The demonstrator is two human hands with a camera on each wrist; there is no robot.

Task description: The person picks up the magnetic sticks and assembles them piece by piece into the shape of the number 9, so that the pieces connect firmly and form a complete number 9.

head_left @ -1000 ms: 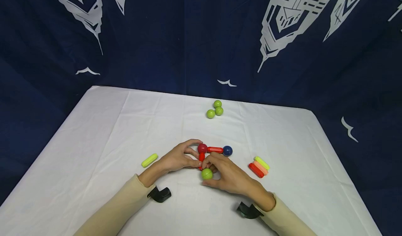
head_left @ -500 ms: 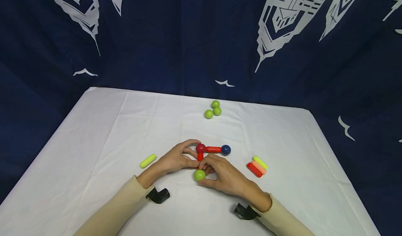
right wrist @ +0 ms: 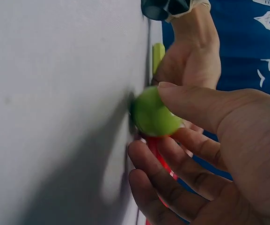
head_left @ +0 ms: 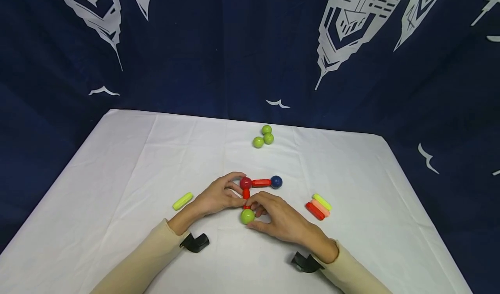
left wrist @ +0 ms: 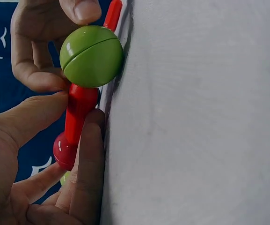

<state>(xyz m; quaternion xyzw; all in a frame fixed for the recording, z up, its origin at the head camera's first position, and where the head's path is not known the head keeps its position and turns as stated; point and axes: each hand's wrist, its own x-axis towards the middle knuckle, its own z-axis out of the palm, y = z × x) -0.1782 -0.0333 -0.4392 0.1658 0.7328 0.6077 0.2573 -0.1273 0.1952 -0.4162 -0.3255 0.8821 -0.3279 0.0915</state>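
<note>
A joined piece lies on the white table between the hands. Its red ball [head_left: 245, 183] links two red rods, one running right to a dark blue ball [head_left: 276, 182] and the other red rod [left wrist: 79, 112] running toward the person. My left hand [head_left: 218, 194] pinches that near rod between thumb and fingers, with a finger at the red ball. A green ball [left wrist: 91, 56] meets the rod's near end. My right hand [head_left: 279, 218] holds this ball, its thumb on the near side and its fingers by the rod. In the right wrist view the green ball [right wrist: 156, 112] is slightly blurred.
Three green balls [head_left: 268, 138] sit together near the table's far edge. One yellow-green rod [head_left: 182, 201] lies left of the left hand. To the right, a yellow-green, an orange-pink and a red rod [head_left: 315, 211] lie side by side. A dark blue printed curtain hangs behind.
The right hand has brought the green ball left, into line with the near red rod and against its end. The blue-ball end of the piece has swung slightly away from the person.
</note>
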